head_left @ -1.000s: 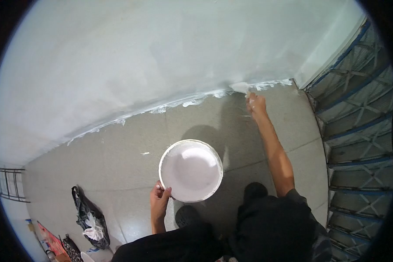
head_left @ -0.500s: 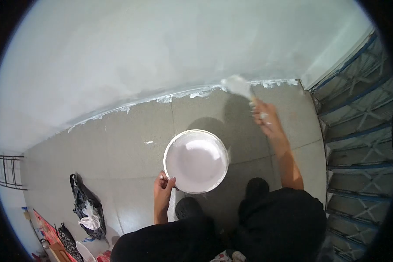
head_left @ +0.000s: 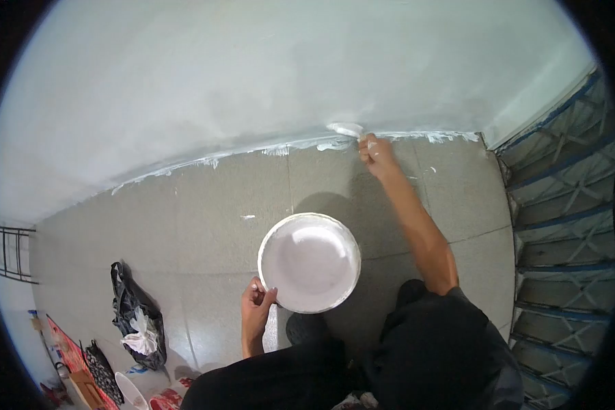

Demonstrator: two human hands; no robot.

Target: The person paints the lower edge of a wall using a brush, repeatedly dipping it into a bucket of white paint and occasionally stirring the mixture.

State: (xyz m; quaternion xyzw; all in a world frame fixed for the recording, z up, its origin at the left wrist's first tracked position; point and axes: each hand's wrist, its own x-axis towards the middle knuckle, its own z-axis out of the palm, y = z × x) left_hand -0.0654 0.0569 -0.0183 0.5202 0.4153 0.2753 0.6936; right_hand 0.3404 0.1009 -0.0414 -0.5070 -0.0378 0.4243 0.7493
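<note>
My left hand [head_left: 257, 305] pinches the lower left rim of a round white bucket [head_left: 309, 263], which holds pale paint. My right hand [head_left: 377, 153] is closed round the handle of a paintbrush [head_left: 346, 128]. The white brush head touches the foot of the pale wall [head_left: 253, 75], where it meets the floor. Ragged white paint [head_left: 277, 149] runs along that joint and spills onto the grey tiles.
A black plastic bag [head_left: 133, 307] with a white bag on it lies on the floor at left. A folding metal gate [head_left: 567, 239] lines the right side. A black rack [head_left: 10, 253] stands far left, and a white container [head_left: 131, 391] sits lower left.
The brush has swung away from the wall and come back to it further left, with my right hand. My left hand has stayed on the bucket rim.
</note>
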